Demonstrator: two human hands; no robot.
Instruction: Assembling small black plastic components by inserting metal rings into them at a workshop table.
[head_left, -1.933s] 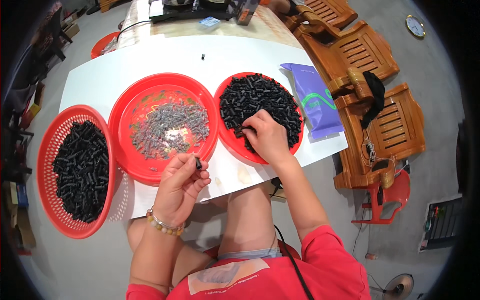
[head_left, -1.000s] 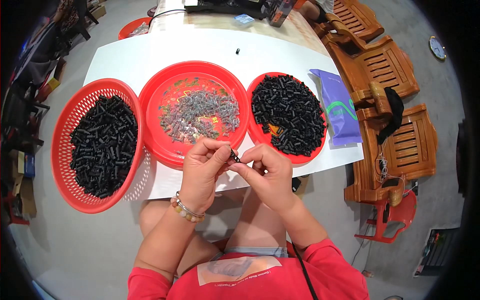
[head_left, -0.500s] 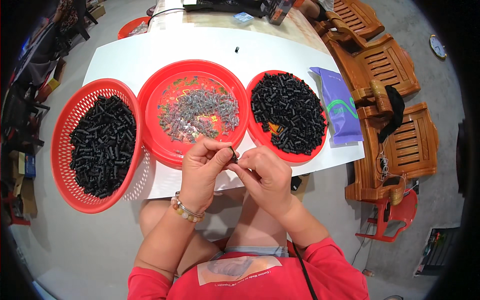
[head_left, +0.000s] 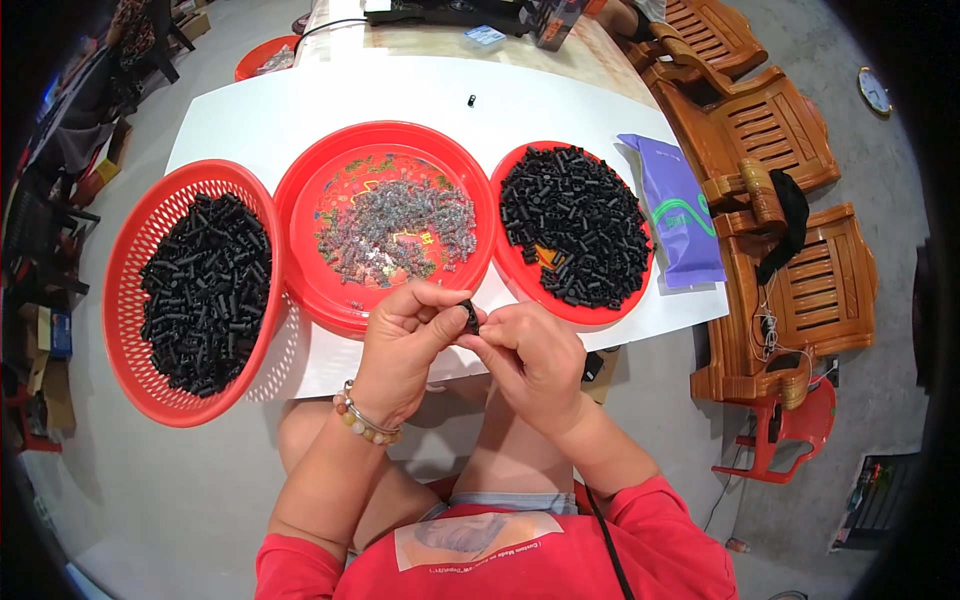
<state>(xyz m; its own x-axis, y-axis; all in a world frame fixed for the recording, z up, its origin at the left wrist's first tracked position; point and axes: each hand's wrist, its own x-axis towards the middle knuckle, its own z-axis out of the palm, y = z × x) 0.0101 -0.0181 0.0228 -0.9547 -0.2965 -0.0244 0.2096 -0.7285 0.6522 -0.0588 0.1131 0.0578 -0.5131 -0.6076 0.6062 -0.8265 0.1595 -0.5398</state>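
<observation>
Above white tabletop (head_left: 400,90): left hand (head_left: 405,335), right hand (head_left: 532,355), both pinched around small black part (head_left: 470,318). Wooden chairs (head_left: 790,320) beyond right edge; grey floor (head_left: 180,490).

Smooth, glossy plastic was seen in the round tray (head_left: 309,176), matt plastic in the black pieces (head_left: 575,225), metallic shine on the grey bits (head_left: 440,212), varnished wood in the chairs (head_left: 812,292).

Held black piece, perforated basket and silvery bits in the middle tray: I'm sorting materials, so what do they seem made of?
Held black piece: perhaps plastic, dark with a slight sheen, but partly covered.
Perforated basket: probably moulded plastic, satin red, with even colour and regular holes.
Silvery bits: glinting, perhaps metal; clear plastic isn't ruled out.
</observation>
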